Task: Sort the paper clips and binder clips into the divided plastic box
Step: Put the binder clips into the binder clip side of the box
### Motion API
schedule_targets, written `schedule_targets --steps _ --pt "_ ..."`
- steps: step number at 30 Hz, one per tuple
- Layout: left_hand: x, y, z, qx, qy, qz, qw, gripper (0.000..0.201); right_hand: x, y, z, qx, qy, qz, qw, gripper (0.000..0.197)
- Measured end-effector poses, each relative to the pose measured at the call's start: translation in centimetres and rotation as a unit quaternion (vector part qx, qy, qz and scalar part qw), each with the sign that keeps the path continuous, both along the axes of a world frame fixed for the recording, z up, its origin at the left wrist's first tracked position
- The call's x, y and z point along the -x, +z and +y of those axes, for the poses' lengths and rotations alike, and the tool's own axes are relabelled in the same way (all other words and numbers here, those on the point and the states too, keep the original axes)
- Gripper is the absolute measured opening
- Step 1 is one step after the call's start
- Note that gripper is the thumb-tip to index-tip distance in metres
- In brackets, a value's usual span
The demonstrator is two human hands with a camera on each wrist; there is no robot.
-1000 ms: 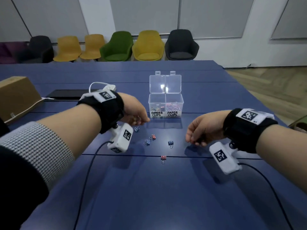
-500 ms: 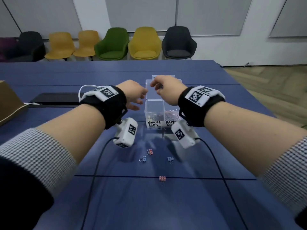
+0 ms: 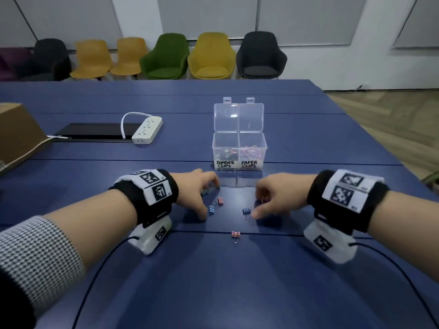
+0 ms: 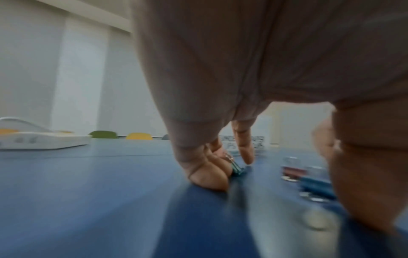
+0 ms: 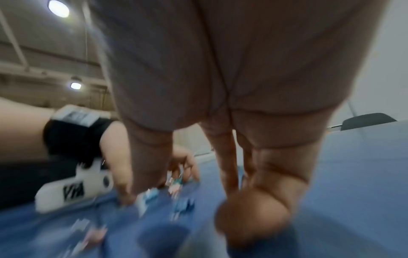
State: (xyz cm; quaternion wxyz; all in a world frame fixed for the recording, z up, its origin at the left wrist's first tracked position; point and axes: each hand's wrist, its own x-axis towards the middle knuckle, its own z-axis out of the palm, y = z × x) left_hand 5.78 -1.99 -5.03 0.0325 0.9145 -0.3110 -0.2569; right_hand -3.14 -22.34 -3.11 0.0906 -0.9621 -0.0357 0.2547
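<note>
my left hand [image 3: 199, 189] back down from the box [image 3: 239, 155], pinching a teal binder clip [image 4: 237, 168] | my right hand [image 3: 275, 196] lowered too, grip unclear | blue clip [image 3: 246, 211] beside its thumb | next pickups starting

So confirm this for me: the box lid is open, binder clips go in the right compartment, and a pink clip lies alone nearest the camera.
One thing is wrong. In the head view the plastic box has its BINDER CLIPS label on the left compartment; the right one reads PAPER CLIPS. The lid is open, and the pink clip does lie alone nearest the camera.
</note>
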Motion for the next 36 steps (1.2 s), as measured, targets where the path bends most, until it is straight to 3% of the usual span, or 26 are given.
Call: schedule_targets --steps 3,8,14,17,20,23,27,31,33,36 --pt "1.6 0.1 -1.5 0.005 -0.064 0.005 0.998 0.064 1.3 -0.8 2.2 -0.001 0.037 -0.064 0.997 0.066" --pt "3.5 -0.3 -1.6 0.017 -0.128 -0.048 0.990 0.039 2.7 -2.4 6.5 -0.027 0.099 -0.105 0.989 0.047" --pt "4.4 -0.6 0.3 0.023 -0.105 -0.073 0.992 0.018 4.3 -1.9 7.2 0.051 0.141 -0.076 0.986 0.016" --pt "4.8 -0.4 0.5 0.021 -0.098 -0.077 0.992 0.013 4.7 -0.8 6.4 0.126 0.143 -0.070 0.979 0.029" --pt "4.6 -0.2 0.1 0.003 -0.093 -0.078 0.993 0.015 4.5 -0.4 5.5 0.183 0.144 -0.069 0.970 0.018" --pt "3.7 -0.2 -0.2 0.005 -0.072 -0.050 0.996 0.016 4.0 -0.6 4.3 0.192 0.130 -0.065 0.971 0.023" --pt "2.5 0.0 -0.3 0.018 -0.051 -0.018 0.998 0.018 3.0 -0.7 1.6 0.124 0.057 -0.054 0.989 0.010" --pt "0.9 0.6 -0.4 0.084 -0.013 0.040 0.996 0.018 1.8 0.0 -1.4 0.027 -0.040 -0.091 0.995 0.010" --pt "-0.3 1.5 -0.8 0.145 0.016 0.063 0.987 0.020 1.1 0.7 -2.5 -0.048 -0.082 -0.168 0.981 0.010" --pt "-2.5 3.5 -1.8 0.259 0.066 0.068 0.961 0.022 -0.4 1.4 -3.5 -0.148 -0.130 -0.323 0.926 0.008"
